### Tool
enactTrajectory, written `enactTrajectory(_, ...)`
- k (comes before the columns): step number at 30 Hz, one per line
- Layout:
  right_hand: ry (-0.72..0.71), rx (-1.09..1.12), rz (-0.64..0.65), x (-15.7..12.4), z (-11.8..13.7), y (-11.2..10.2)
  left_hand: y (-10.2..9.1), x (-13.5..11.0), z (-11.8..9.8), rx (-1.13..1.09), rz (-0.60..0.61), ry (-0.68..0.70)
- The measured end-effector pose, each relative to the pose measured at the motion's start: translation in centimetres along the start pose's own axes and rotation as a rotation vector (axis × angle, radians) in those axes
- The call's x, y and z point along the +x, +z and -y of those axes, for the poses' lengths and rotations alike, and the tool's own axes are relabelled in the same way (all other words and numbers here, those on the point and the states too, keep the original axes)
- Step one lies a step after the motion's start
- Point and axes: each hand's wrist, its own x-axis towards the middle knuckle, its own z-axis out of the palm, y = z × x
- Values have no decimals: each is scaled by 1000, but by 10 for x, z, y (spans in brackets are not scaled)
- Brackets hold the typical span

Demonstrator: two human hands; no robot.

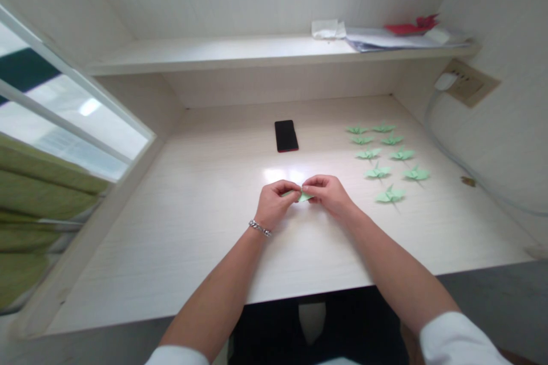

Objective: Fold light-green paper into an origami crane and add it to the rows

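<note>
Between my two hands is a small piece of folded green paper, mostly covered by the fingers. My left hand, with a silver chain bracelet at its wrist, pinches the paper's left side. On the other side my right hand grips it with thumb and fingertips. Both hands are just above or on the pale desk; which one I cannot tell. To the right, several green paper cranes stand in two rough columns, wings spread.
A black phone lies beyond my hands. Along the back runs a shelf bearing papers, a white packet and a red item. A cable hangs from a wall socket at right. Green curtain at left.
</note>
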Motion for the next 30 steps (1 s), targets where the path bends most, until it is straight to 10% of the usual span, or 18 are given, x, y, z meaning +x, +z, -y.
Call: enactTrajectory(30, -226, -225, 3, 3, -5, 0, 1, 1, 3, -192, -45, -114)
